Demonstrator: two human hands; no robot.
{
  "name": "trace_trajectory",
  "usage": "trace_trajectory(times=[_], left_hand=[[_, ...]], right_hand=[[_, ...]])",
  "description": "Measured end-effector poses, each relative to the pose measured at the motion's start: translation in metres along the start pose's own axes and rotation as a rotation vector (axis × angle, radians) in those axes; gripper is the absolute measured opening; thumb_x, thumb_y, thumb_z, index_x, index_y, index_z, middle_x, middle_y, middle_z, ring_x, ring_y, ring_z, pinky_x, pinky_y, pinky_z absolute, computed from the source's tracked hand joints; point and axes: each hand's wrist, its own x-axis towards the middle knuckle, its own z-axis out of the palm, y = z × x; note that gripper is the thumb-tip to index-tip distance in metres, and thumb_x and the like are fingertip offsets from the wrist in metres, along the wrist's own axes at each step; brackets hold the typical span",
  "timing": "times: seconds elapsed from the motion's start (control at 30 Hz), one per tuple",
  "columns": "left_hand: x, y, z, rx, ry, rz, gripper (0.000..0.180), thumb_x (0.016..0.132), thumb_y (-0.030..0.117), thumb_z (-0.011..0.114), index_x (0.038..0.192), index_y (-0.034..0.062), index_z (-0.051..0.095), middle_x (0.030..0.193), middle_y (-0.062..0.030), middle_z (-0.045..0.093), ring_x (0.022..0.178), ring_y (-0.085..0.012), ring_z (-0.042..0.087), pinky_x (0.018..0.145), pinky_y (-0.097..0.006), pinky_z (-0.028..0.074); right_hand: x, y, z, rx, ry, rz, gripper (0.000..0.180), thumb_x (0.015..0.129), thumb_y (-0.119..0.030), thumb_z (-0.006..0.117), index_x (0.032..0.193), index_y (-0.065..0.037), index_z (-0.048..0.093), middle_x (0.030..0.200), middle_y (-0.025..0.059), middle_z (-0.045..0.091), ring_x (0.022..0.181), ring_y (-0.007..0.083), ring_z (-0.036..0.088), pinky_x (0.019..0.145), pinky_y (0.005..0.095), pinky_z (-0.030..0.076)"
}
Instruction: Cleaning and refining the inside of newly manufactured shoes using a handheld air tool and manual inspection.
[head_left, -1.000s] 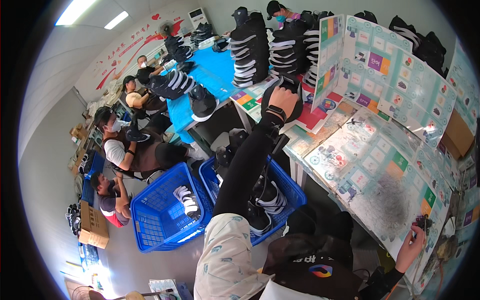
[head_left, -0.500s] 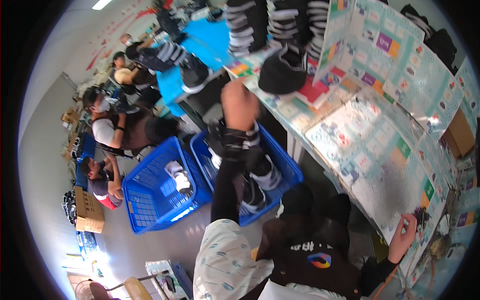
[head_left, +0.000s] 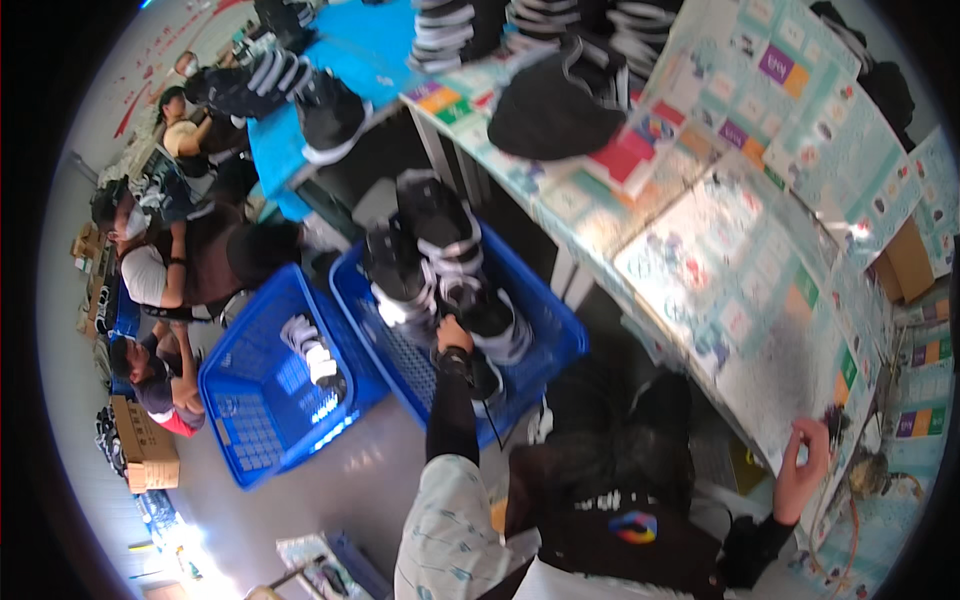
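Note:
My left hand (head_left: 455,335) reaches down into a blue plastic basket (head_left: 555,325) and closes on a black shoe (head_left: 487,380) near its front side. Just beyond it in the same basket are more black-and-white shoes (head_left: 435,222), piled together. My right hand (head_left: 803,468) is over the right edge of the workbench (head_left: 760,330), its fingers curved and apart with nothing seen between them. Close to those fingertips is a dark, bristly object (head_left: 834,418), which I cannot make out clearly.
A second blue basket (head_left: 235,400) to the left holds a white-and-black shoe (head_left: 312,352). A dark shoe-like item (head_left: 555,105) and stacked shoes (head_left: 442,35) are on the far benches. Several people sit at the left, near a cardboard box (head_left: 145,445).
My left hand has come down from above the far side of the basket to the shoes inside it. The view has shifted slightly; my right hand keeps its place by the bench edge.

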Motion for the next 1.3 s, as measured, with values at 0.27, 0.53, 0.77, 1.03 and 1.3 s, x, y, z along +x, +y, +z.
trace_trajectory(times=[0.27,0.53,0.77,1.03,1.3], left_hand=[[0.055,0.023,0.018,-0.092,-0.083,-0.137,0.082,0.081,0.017,0.072,0.15,-0.0019,0.031,0.147,-0.0229,0.044,0.127,-0.0438,0.052,0.107,-0.045,0.047],[0.046,0.065,0.023,0.141,0.178,-0.064,0.038,0.085,0.027,0.073,0.115,0.0054,0.064,0.118,-0.0123,0.064,0.109,-0.0362,0.063,0.088,-0.047,0.055],[0.016,0.06,-0.112,-0.204,0.53,0.227,0.045,0.084,0.025,0.073,0.119,0.0003,0.061,0.09,-0.0245,0.069,0.091,-0.0428,0.064,0.082,-0.047,0.052],[-0.18,0.055,-0.244,-1.534,-0.209,0.573,0.021,0.097,0.002,0.056,0.118,0.0013,0.058,0.109,-0.0015,0.065,0.103,-0.0124,0.059,0.093,-0.029,0.045],[-0.234,0.087,-0.187,-1.739,-0.794,0.538,0.053,0.093,0.004,0.068,0.143,0.0016,0.051,0.135,-0.0084,0.061,0.121,-0.0167,0.06,0.105,-0.033,0.047]], right_hand=[[-0.003,-0.044,0.004,-0.056,0.018,-0.064,0.009,0.091,0.008,0.055,0.094,0.0,0.057,0.097,0.0128,0.058,0.088,0.0253,0.058,0.079,0.031,0.045],[-0.002,-0.059,0.018,-0.014,-0.038,0.073,0.012,0.084,0.01,0.057,0.092,0.001,0.059,0.093,0.0147,0.059,0.085,0.0264,0.059,0.074,0.033,0.047],[0.01,-0.068,0.039,0.202,-0.097,0.054,0.013,0.083,0.011,0.058,0.092,0.001,0.06,0.094,0.0164,0.062,0.087,0.0305,0.06,0.077,0.0355,0.047],[0.008,-0.105,0.118,0.637,-0.377,-0.166,0.015,0.085,0.008,0.061,0.097,0.001,0.064,0.102,0.0141,0.064,0.09,0.0237,0.063,0.077,0.0297,0.05],[-0.016,-0.096,0.237,1.441,-0.981,0.08,0.044,0.099,-0.007,0.063,0.14,0.0,0.05,0.134,0.008,0.059,0.123,0.0169,0.054,0.106,0.0308,0.04]])
